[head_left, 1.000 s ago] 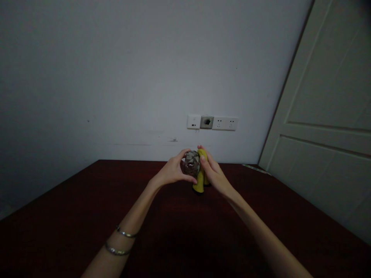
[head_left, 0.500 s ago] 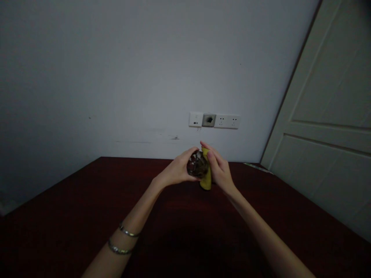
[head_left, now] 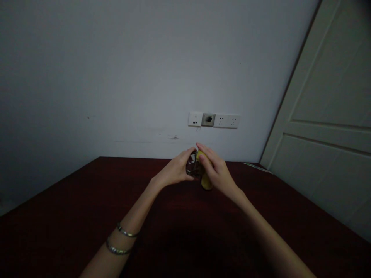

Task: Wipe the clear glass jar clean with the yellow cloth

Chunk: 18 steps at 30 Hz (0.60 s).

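So here's where we're at: our left hand (head_left: 174,170) has its fingers (head_left: 185,157) curled round a small faceted glass (head_left: 192,166), and our right hand (head_left: 218,172) is closed on a yellow cloth (head_left: 206,181), with its fingertips (head_left: 201,147) up near the top. The glass sits on the left hand's side and the cloth on the right's, and the two are touching, with the cloth pressed against the glass's right side.

The cloth's long axis runs nearly upright, and its lower end pokes out below the right hand. We can't tell if it reaches the table. Our fingers hide too much of the glass to say which way its mouth faces.

All this is held up near the middle of the far edge of a dark red table (head_left: 72,220), with both forearms coming in from the near edge. Two silver bangles (head_left: 122,239) sit on our left forearm. Behind the far edge there's a pale wall (head_left: 116,77) with a white outlet strip (head_left: 213,120), and a white panel door (head_left: 314,116) stands off to the right.
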Tool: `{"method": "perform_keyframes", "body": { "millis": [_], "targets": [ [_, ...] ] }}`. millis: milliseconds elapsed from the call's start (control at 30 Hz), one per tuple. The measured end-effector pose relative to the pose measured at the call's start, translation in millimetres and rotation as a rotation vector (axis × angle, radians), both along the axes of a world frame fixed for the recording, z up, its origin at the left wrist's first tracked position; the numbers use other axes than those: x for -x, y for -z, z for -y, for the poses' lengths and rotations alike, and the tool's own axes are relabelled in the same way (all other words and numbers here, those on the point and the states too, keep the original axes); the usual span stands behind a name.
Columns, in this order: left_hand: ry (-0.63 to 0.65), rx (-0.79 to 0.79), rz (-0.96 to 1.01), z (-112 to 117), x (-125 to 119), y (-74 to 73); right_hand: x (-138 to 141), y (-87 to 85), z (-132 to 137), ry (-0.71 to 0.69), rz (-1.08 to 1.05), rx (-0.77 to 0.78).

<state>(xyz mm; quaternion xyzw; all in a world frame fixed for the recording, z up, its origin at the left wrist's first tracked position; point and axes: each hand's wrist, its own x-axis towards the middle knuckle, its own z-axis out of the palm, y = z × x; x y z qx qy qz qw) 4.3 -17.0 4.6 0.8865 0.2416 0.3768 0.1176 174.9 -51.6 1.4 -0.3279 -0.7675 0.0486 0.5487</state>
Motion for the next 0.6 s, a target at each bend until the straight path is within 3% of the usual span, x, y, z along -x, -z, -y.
{"method": "perform_keyframes", "body": {
  "millis": [100,167,267,433,600],
  "targets": [
    [0.014,-0.012,-0.040,1,-1,0.6,-1,0.2,-7,0.042,-0.118,0.133],
    [-0.002,0.017,-0.043,1,-3,1.4,1,0.8,-8,0.080,-0.112,0.133],
    [-0.066,0.068,0.006,3,-5,3.8,4,1.0,-1,0.113,0.009,0.009],
    [-0.155,0.151,0.080,5,-7,5.3,3,0.3,8,0.020,0.259,-0.159],
    [-0.109,0.105,0.053,6,-7,2.1,-3,1.2,-3,0.041,0.047,-0.055]
  ]
}}
